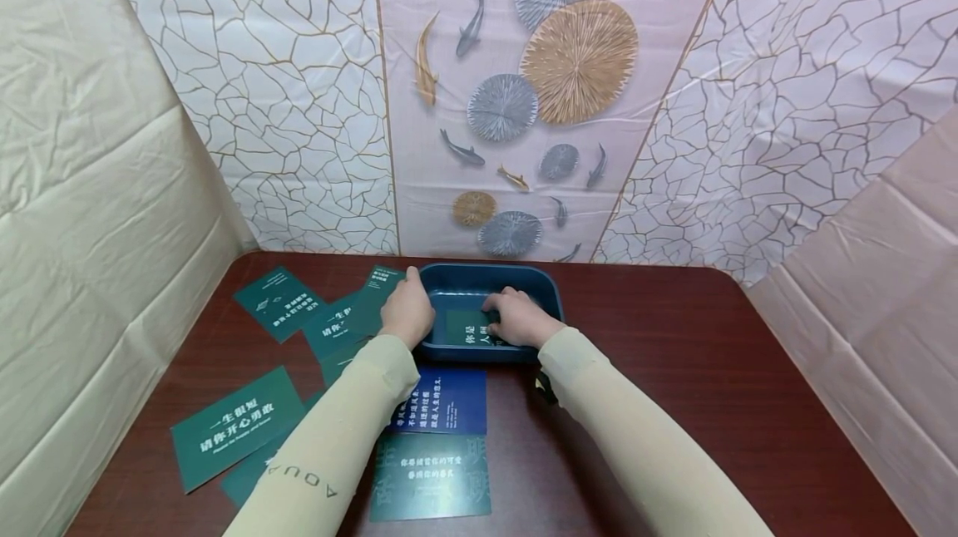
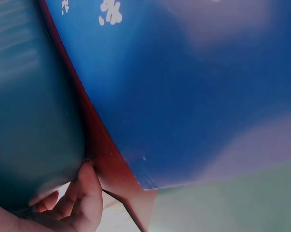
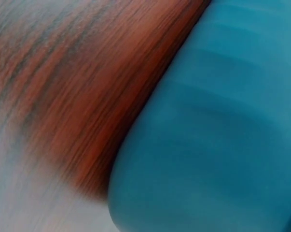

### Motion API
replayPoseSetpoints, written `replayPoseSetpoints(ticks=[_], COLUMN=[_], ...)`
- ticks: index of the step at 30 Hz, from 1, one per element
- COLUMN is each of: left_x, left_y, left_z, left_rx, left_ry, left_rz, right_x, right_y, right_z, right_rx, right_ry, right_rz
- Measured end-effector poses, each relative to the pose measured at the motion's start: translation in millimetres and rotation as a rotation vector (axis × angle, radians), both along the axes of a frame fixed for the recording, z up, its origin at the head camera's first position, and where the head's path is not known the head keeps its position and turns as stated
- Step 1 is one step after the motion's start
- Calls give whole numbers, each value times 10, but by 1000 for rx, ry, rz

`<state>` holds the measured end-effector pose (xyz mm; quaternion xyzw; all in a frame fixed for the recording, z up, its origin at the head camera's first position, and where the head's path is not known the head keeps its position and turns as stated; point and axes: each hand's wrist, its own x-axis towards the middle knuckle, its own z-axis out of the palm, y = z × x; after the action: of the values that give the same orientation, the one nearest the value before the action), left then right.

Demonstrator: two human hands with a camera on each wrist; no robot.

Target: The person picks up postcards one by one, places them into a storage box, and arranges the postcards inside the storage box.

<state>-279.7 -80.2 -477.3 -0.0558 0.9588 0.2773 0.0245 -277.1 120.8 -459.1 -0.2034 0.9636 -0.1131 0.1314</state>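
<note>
Tray (image 1: 486, 278) (blue, round-cornered) holds a green card (image 1: 461, 326).

Head cam is facing forward-down over the desk (image 1: 711, 354) | both wrist cams are peering in close, all sharing the blue tray (image 3: 208, 135)

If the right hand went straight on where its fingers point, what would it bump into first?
Probably the green card lying in the blue tray, close by the right hand; whether they touch is hard to tell.
</note>
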Motion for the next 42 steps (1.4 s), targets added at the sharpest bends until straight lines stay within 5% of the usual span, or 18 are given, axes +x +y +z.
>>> replayPoseSetpoints(ticks=[30, 42], left_x=[21, 30], left_y=[-19, 4], left_z=[33, 51], left_rx=[8, 15], left_ry=[-25, -20], left_rz=[-5, -10], right_x=[40, 57], right_y=[24, 220], right_z=[1, 70], right_rx=[-63, -239], right_ry=[10, 187], right_rz=[-51, -107])
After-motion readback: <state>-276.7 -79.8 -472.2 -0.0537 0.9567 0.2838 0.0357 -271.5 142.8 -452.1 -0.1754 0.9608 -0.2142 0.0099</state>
